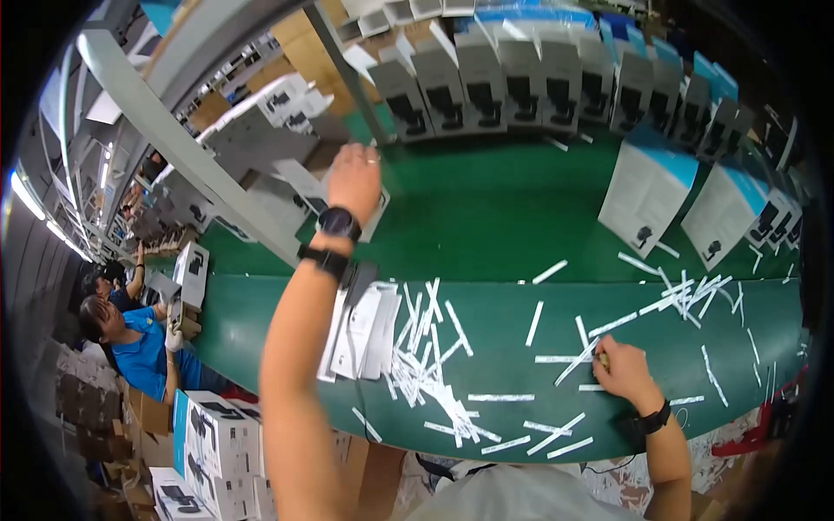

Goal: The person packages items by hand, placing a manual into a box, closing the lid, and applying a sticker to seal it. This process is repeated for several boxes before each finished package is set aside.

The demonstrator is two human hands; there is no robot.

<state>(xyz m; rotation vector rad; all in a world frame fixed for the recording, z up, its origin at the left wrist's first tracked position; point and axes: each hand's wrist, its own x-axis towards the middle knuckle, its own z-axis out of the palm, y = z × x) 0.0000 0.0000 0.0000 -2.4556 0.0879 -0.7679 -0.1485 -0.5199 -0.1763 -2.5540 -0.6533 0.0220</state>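
Note:
My left arm stretches far across the green table. My left hand [354, 181] is over a white printed box [300, 184] at the far left, partly covering it; its fingertips are bunched and blurred, so I cannot make out a grip. My right hand [627, 375] is low at the right of the table, with fingers curled together around something small and yellowish that I cannot make out. Beside its fingertips lie thin white printed strips [573, 369]. Under my left forearm is a stack of white printed sheets or flat cartons [369, 334], with a heap of strips [426, 373] next to it.
Grey printed boxes [482, 87] stand in a curved row along the far edge. Two white boxes with blue tops [647, 191] stand at the right. More strips [686, 295] lie scattered there. A metal post [187, 148] slants at the left, where a co-worker in blue [143, 347] handles a box.

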